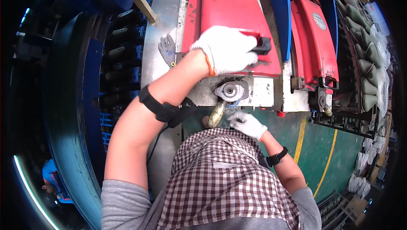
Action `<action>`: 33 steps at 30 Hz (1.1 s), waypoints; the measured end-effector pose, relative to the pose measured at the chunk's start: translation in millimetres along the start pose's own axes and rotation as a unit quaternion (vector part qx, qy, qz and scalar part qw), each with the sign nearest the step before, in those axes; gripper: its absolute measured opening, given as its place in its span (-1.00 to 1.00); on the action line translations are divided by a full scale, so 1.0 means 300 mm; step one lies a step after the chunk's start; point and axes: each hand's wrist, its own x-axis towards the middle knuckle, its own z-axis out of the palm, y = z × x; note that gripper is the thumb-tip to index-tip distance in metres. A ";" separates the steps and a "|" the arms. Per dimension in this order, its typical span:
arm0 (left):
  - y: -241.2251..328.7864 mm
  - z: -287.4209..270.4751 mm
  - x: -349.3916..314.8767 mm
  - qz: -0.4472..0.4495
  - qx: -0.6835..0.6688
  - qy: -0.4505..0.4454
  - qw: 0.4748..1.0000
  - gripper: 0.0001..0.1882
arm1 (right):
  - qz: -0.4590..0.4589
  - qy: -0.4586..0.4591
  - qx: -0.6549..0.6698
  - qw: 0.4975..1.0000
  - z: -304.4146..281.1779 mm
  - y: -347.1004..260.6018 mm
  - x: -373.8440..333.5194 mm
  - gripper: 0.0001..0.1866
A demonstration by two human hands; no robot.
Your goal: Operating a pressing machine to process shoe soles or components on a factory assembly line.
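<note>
My left hand (229, 48), in a white knit glove with an orange band at the wrist, is closed at the black handle (263, 45) on the front of a red machine cover (227, 7). Below the cover, a round metal clamp or hub (229, 89) sits at the front edge of the machine. A lever grip (217, 114) wrapped in yellowish tape points from it toward my body. My right hand (248, 125), also white-gloved, hovers just right of that grip, apart from it, its fingers loosely bent with nothing visible in them.
A grey glove (167, 50) lies on the metal table (159, 31) left of the cover. A second red machine (313, 39) stands to the right, beside a rack of grey-green shoe-like shapes (366, 67). Dark forms line a blue rack on the left. A person (55, 181) is at lower left.
</note>
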 end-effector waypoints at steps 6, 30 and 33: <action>-0.022 0.266 -0.074 -0.059 -0.013 -0.017 0.998 -0.63 | 0.012 -0.180 0.352 0.918 0.059 -0.163 0.160 -0.38; -0.052 0.210 -0.229 -0.227 -0.152 0.197 0.942 -0.69 | -0.139 0.546 -0.066 0.824 -0.497 0.038 -0.308 -0.85; -0.007 0.286 -0.192 -0.219 -0.389 0.410 0.795 -0.86 | 0.002 0.665 -0.194 0.721 -0.622 0.020 -0.457 -0.84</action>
